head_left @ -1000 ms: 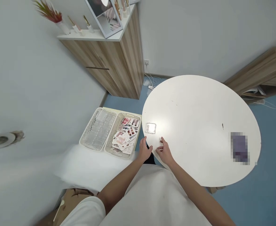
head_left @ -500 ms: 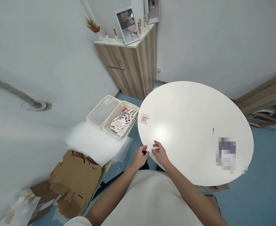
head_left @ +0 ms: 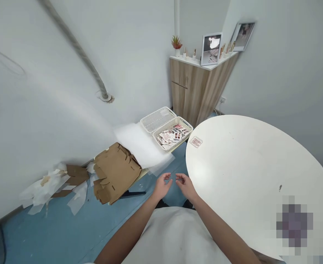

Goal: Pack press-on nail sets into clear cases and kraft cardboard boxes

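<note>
My left hand [head_left: 163,185] hovers over the blue floor with curved fingers apart from the thumb and nothing in it. Facing it across a small gap, my right hand [head_left: 185,186] is likewise open, beside the near left edge of the white oval table [head_left: 244,165]. A small clear case with reddish pieces [head_left: 196,142] lies flat near that table's left rim. Farther left, a cream plastic basket [head_left: 165,147] holds many printed cards [head_left: 170,137]. Neither hand touches any of these.
A second cream basket [head_left: 158,119] adjoins the first. White foam sheeting [head_left: 139,145] and flattened brown cardboard [head_left: 116,172] lie on the side table. Crumpled wrapping [head_left: 48,187] is on the floor at left. A wooden cabinet [head_left: 190,91] stands in the corner. A pixelated patch covers part of the oval table.
My view has swung left, so the table and baskets appear farther right. Both hands have shifted from the table's edge to over the floor gap, still empty.
</note>
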`<state>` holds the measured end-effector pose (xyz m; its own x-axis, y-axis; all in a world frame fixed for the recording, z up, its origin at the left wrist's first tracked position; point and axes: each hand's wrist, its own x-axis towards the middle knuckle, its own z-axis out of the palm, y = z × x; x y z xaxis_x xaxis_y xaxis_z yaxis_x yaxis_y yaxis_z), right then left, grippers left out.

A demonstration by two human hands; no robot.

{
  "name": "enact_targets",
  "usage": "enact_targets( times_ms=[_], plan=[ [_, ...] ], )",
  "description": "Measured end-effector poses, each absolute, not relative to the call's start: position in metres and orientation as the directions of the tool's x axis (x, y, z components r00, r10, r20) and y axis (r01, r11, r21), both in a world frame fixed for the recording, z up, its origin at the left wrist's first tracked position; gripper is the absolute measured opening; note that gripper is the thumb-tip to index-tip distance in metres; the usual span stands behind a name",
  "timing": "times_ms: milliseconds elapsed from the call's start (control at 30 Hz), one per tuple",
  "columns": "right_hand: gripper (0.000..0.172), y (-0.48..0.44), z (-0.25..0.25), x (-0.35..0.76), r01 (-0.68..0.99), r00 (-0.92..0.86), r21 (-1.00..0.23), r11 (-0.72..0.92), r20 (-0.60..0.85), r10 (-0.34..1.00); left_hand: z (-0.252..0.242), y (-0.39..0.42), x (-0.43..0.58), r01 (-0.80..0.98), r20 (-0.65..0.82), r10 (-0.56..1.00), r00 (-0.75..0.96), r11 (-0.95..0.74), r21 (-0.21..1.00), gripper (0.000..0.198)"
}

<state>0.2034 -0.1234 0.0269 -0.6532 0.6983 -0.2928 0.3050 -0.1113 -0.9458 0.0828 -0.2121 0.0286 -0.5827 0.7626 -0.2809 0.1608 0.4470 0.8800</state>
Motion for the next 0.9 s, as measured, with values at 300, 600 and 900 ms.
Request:
enact_targets(
  times_ms=[300,600,900],
  plan=[
    [0.031,-0.172,0.041,0.132,0.343,-0.692,-0.938,-0.047,-0.286,0.663,0.020,-0.280,0.004,0.186,-0.219,0.737,-0.639,0.425,0.886,0.035],
    [0.028,-0.224,0.033,0.069,0.431,-0.782,-0.856,0.285,-0.197,0.592,0.018,-0.349,-0.056,0.329,-0.176,0.719,-0.672,0.503,0.799,0.037],
    [0.047,-0.232,0.032,0.018,0.359,-0.894,-0.664,0.655,-0.044,0.445,0.008,-0.374,-0.075,0.328,-0.358,0.665,-0.655,0.678,0.658,0.053]
  ],
)
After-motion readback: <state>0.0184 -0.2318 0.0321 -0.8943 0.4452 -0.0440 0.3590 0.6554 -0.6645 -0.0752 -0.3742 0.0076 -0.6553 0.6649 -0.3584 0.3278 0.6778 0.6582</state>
